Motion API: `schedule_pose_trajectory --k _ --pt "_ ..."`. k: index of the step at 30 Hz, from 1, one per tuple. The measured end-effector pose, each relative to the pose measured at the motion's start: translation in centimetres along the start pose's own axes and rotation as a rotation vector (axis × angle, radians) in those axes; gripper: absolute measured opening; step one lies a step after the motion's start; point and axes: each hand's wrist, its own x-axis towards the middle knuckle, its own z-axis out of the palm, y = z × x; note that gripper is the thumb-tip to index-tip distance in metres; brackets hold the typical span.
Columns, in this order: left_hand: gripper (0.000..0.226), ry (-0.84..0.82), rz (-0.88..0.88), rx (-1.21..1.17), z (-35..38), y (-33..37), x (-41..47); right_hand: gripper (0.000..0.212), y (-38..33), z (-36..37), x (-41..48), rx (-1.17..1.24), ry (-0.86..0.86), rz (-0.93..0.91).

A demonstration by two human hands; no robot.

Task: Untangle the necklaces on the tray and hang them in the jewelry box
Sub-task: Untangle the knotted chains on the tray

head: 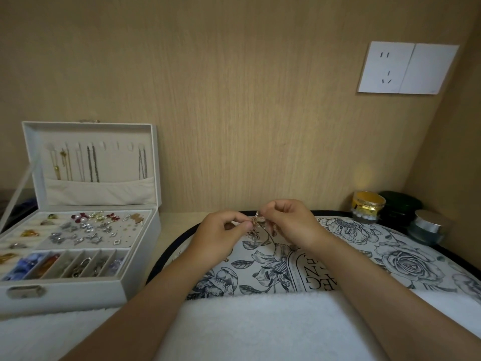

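Observation:
A thin gold necklace (pixel 255 222) hangs between my two hands above the flower-printed tray (pixel 406 259). My left hand (pixel 221 237) pinches it from the left and my right hand (pixel 289 221) pinches it from the right, fingertips almost touching. Much of the chain is hidden behind my fingers. The white jewelry box (pixel 86 287) stands open at the left. Several necklaces (pixel 91 162) hang from hooks inside its raised lid, above a fabric pocket.
The box's lower trays hold earrings, rings and beads (pixel 88 227). A gold jar (pixel 368 205), a dark green jar (pixel 400 208) and a silver-lidded glass jar (pixel 428 226) stand at the back right by the wall. A white towel (pixel 260 324) covers the near edge.

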Motion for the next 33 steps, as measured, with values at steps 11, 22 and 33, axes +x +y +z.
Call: schedule_pose_trajectory --k 11,22,33 --pt "0.009 0.034 -0.085 -0.208 -0.2 0.4 0.0 0.021 0.7 0.5 0.1 -0.183 0.032 -0.196" --pt "0.01 -0.021 0.0 -0.069 0.1 0.0 0.1 0.014 0.1 0.5 -0.2 -0.152 -0.023 -0.078" --pt "0.012 0.032 0.061 0.009 0.1 -0.4 0.0 0.014 -0.4 0.5 -0.7 -0.112 -0.105 -0.012"
